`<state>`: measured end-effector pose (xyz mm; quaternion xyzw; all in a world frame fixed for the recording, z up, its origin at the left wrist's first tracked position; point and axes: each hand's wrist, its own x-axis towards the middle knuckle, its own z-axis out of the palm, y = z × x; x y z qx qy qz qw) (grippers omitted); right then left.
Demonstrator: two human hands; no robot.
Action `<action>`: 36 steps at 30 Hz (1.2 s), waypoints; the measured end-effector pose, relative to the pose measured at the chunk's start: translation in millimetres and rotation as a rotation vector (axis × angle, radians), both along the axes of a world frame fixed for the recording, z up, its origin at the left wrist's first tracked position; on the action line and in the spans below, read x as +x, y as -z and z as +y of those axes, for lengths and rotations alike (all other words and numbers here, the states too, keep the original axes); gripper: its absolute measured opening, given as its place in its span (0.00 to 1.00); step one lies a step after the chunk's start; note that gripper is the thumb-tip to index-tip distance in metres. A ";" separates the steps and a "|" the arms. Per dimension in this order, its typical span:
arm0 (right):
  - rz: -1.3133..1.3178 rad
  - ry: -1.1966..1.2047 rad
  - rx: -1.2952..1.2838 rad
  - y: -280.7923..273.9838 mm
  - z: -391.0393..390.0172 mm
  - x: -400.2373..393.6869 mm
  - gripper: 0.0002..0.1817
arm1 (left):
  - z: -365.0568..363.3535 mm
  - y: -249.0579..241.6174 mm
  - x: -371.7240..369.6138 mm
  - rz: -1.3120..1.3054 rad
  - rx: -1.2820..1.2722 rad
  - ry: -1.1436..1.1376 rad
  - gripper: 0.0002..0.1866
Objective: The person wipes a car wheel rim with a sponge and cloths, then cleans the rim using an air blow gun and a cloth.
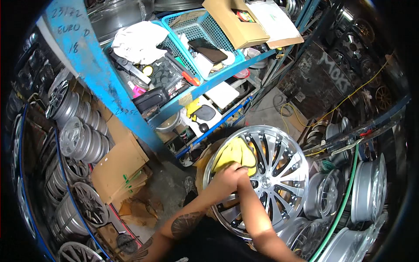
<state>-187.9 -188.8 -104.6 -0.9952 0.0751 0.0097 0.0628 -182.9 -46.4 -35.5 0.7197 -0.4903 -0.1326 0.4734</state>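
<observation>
A chrome multi-spoke wheel rim stands in front of me with its face turned up. Over its upper left spokes and edge lies a bunched yellow cloth with a dark border. My left hand is closed at the lower edge of the cloth. Right beside it, touching it, my right hand is also closed on the cloth. The fingers of both hands are partly hidden where the hands meet.
A blue metal shelf ahead holds blue plastic baskets, tools, a phone and a white cloth. Stacked rims line the left; wrapped rims stand right. Cardboard leans at the left. A yellow cable runs right.
</observation>
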 end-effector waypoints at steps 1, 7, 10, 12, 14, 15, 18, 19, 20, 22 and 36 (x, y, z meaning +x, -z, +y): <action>0.016 -0.003 -0.010 1.8 -0.1 2.3 0.24 | 2.6 -1.3 0.7 0.014 -0.007 -0.018 0.18; 0.079 0.012 -0.010 -11.5 -20.1 -0.6 0.25 | 2.6 27.2 7.7 -0.001 -0.097 -0.061 0.17; 0.099 -0.025 -0.025 -10.9 -16.7 -2.9 0.25 | -1.5 17.3 15.4 0.119 -0.138 -0.098 0.21; 0.109 -0.023 -0.029 -13.0 -20.1 0.9 0.25 | -4.6 26.7 20.8 0.092 -0.174 -0.057 0.21; 0.123 0.024 -0.024 -12.5 -28.4 12.1 0.25 | -6.9 33.7 15.0 0.089 -0.200 -0.065 0.21; 0.129 0.037 -0.026 -11.8 -31.0 14.5 0.25 | -7.3 33.0 13.4 0.087 -0.207 -0.088 0.20; 0.113 -0.018 -0.030 -2.1 -16.4 1.9 0.25 | 2.2 30.0 12.3 0.086 -0.151 0.007 0.17; 0.104 -0.040 -0.036 0.4 -14.1 -4.7 0.25 | 2.2 39.5 9.1 0.082 -0.181 0.081 0.16; 0.110 -0.016 -0.031 -5.9 -20.0 -9.8 0.26 | 0.9 50.8 3.6 0.081 -0.213 0.154 0.15; 0.103 0.047 -0.022 -16.3 -31.5 -12.1 0.26 | 2.0 57.8 -1.9 0.036 -0.211 0.114 0.12; -0.076 0.064 0.202 9.0 -5.1 -76.0 0.27 | 31.5 -3.0 -17.3 0.435 -0.036 0.449 0.08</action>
